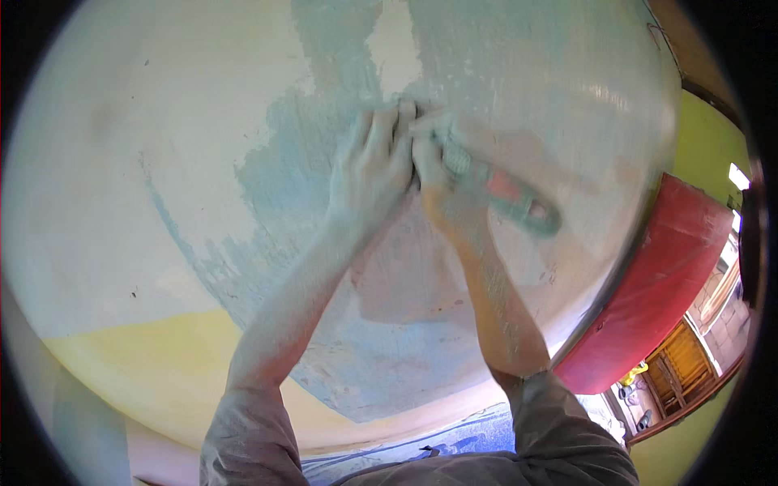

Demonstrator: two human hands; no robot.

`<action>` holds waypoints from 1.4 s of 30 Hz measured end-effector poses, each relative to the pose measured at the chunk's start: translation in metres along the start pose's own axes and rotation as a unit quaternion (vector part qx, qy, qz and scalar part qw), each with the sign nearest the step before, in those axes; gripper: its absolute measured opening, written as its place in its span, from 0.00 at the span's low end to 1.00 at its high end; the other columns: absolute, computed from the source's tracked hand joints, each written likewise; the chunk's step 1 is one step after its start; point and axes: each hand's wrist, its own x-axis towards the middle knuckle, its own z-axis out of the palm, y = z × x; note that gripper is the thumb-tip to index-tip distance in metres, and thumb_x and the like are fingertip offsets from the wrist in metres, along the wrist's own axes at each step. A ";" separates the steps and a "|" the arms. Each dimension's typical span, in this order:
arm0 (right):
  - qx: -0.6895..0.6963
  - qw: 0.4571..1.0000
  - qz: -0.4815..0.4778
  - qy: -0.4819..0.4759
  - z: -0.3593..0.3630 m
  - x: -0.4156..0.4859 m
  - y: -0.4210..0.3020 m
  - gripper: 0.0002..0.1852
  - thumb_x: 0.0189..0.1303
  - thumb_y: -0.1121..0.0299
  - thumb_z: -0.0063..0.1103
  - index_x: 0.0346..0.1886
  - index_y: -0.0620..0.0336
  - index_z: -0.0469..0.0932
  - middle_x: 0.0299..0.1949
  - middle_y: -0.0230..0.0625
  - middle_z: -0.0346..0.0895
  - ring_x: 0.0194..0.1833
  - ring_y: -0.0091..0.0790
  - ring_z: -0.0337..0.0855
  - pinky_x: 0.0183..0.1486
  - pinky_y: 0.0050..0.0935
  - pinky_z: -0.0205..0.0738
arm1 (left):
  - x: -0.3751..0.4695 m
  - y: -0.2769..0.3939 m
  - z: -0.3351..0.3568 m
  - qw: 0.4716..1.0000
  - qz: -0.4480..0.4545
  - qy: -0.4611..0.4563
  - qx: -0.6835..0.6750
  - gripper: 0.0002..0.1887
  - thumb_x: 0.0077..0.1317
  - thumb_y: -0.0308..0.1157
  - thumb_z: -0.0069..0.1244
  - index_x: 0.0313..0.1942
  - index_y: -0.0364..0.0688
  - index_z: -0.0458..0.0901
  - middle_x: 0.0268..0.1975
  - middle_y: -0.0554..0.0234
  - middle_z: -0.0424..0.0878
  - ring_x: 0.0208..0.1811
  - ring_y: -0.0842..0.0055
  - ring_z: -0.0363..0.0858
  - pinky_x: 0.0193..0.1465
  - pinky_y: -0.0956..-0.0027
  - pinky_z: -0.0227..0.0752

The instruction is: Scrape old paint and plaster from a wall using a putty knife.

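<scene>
A wall [182, 121] with patchy pale, grey-blue and pinkish paint fills most of the head view. My right hand [437, 158] is closed around a hand tool with a green and red handle [510, 188], which slants down to the right and has a hole near its end. The tool's working end is hidden or blurred near my fingertips, so its exact kind cannot be told. Beside it, my left hand [374, 155] lies at the wall with fingers pointing up and bent, its thumb side close to my right hand. Whether it grips anything is not clear. Pale dust coats both hands.
A yellow painted band [152, 340] crosses the lower left of the wall. At the right are a red panel [650, 291], a green wall [708, 140] and a wooden door [681, 364] with shoes near it. Blue sheeting or flooring [474, 434] shows below.
</scene>
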 end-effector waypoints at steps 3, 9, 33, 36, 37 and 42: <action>0.036 0.994 -0.067 0.076 0.008 -0.002 0.001 0.03 0.66 0.77 0.55 0.37 0.60 0.78 0.29 0.35 0.77 0.32 0.28 0.78 0.36 0.28 0.73 | -0.001 0.001 -0.001 1.000 0.012 0.015 -0.003 0.24 0.54 0.26 0.57 0.53 0.29 0.79 0.45 0.57 0.76 0.47 0.65 0.78 0.48 0.65 0.79; -0.230 0.971 -0.056 -0.026 0.000 0.021 0.000 0.04 0.67 0.79 0.53 0.39 0.63 0.78 0.35 0.36 0.80 0.38 0.29 0.81 0.40 0.29 0.75 | 0.023 -0.006 0.003 0.999 0.003 -0.015 -0.029 0.25 0.54 0.24 0.56 0.54 0.25 0.79 0.46 0.55 0.76 0.48 0.64 0.78 0.52 0.66 0.78; 0.110 0.985 -0.054 0.122 0.020 0.012 0.002 0.06 0.68 0.70 0.56 0.37 0.60 0.81 0.31 0.29 0.81 0.30 0.22 0.78 0.32 0.26 0.73 | 0.015 -0.011 0.003 1.000 0.001 0.000 -0.004 0.14 0.57 0.24 0.56 0.44 0.34 0.83 0.47 0.58 0.77 0.55 0.63 0.77 0.51 0.63 0.80; 0.110 0.985 -0.057 0.120 0.020 0.037 0.005 0.06 0.70 0.69 0.56 0.35 0.59 0.79 0.31 0.31 0.81 0.35 0.28 0.81 0.41 0.28 0.75 | 0.033 -0.019 0.007 1.000 0.019 0.015 -0.002 0.14 0.57 0.24 0.56 0.45 0.34 0.83 0.47 0.59 0.77 0.56 0.64 0.77 0.50 0.63 0.81; 0.100 0.987 -0.053 0.118 0.012 0.052 0.000 0.06 0.70 0.69 0.56 0.35 0.59 0.79 0.31 0.31 0.81 0.35 0.28 0.81 0.41 0.28 0.75 | 0.056 -0.025 0.013 1.000 0.011 0.009 0.006 0.16 0.56 0.24 0.56 0.47 0.34 0.83 0.47 0.59 0.76 0.55 0.65 0.78 0.51 0.64 0.81; 0.067 0.993 0.097 0.012 0.008 0.059 -0.008 0.05 0.68 0.72 0.56 0.37 0.62 0.79 0.34 0.37 0.82 0.38 0.28 0.82 0.42 0.25 0.76 | 0.056 -0.027 -0.001 1.000 -0.008 0.016 -0.001 0.17 0.55 0.24 0.56 0.47 0.34 0.83 0.46 0.59 0.76 0.53 0.65 0.78 0.52 0.64 0.80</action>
